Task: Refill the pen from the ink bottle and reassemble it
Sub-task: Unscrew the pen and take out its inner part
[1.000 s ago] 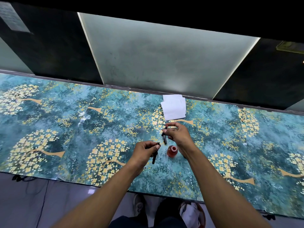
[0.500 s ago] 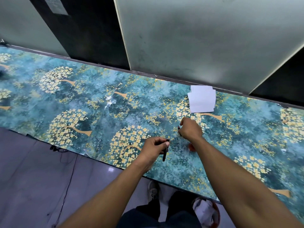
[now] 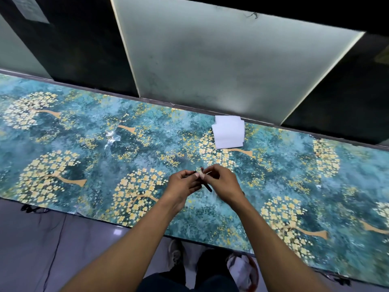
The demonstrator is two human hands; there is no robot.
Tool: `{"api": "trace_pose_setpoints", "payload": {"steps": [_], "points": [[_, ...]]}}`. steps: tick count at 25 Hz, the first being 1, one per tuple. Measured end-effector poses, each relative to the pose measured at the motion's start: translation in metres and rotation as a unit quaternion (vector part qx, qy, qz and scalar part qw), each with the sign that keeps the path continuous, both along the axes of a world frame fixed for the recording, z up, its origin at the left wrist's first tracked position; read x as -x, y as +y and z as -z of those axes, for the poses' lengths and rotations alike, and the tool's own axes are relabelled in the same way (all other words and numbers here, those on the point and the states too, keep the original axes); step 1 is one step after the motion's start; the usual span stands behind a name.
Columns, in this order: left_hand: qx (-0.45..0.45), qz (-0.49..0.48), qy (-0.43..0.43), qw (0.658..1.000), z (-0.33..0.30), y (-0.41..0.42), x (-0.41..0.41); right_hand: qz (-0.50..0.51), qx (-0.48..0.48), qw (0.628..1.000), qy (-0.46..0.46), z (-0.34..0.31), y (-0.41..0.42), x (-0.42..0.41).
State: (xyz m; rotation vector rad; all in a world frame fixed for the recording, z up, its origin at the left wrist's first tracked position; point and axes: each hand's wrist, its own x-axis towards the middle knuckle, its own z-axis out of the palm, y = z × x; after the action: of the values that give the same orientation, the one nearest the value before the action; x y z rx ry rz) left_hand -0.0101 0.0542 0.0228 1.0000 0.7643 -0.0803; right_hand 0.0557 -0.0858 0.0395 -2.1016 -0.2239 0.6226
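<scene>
My two hands meet above the middle of the patterned table [image 3: 84, 144]. My left hand [image 3: 182, 184] is closed around a black pen part, whose tip shows at its fingertips. My right hand [image 3: 223, 183] pinches the other black pen part [image 3: 208, 188], which slants down toward me between the hands. The two parts touch or nearly touch at the fingertips; motion blur hides the joint. The ink bottle is hidden behind my right hand and wrist.
A stack of white paper tissues [image 3: 229, 132] lies at the table's far edge, beyond my hands. Dark and frosted wall panels [image 3: 210, 60] rise behind the table. The near table edge runs below my forearms, with my shoes [image 3: 175, 250] and a bin [image 3: 244, 270] on the floor.
My hands have come together, bringing the two pen parts tip to tip. The red ink bottle, seen earlier beside my right wrist, is now covered. The camera has shifted.
</scene>
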Motion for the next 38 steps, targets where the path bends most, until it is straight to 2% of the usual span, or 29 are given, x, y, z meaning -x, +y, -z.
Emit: {"api": "trace_pose_setpoints", "payload": {"steps": [2, 5, 9, 13, 19, 32, 35, 38], "points": [[0.029, 0.001, 0.007, 1.000, -0.003, -0.006, -0.010, -0.015, 0.011, 1.000, -0.010, -0.004, -0.012, 0.008], [0.064, 0.017, 0.018, 0.998, -0.006, -0.022, -0.016, 0.032, 0.016, 0.998, -0.057, -0.010, -0.025, 0.008], [0.101, -0.009, 0.035, 0.994, -0.004, -0.032, -0.016, 0.062, 0.019, 0.986, -0.153, -0.024, -0.037, 0.008], [0.156, -0.020, 0.045, 0.987, 0.000, -0.032, -0.013, 0.033, 0.047, 0.972, -0.228, -0.025, -0.038, 0.017], [0.210, -0.012, 0.082, 0.974, 0.007, -0.029, -0.007, 0.016, 0.054, 0.969, -0.242, -0.021, -0.036, 0.028], [0.266, -0.038, 0.075, 0.960, 0.016, -0.028, -0.009, 0.038, 0.052, 0.972, -0.226, -0.017, -0.039, 0.032], [0.277, -0.038, 0.048, 0.959, 0.016, -0.027, -0.011, 0.060, 0.054, 0.976, -0.201, -0.010, -0.040, 0.031], [0.246, 0.001, 0.004, 0.969, 0.010, -0.023, -0.010, 0.081, 0.066, 0.980, -0.167, -0.003, -0.041, 0.032]]}}
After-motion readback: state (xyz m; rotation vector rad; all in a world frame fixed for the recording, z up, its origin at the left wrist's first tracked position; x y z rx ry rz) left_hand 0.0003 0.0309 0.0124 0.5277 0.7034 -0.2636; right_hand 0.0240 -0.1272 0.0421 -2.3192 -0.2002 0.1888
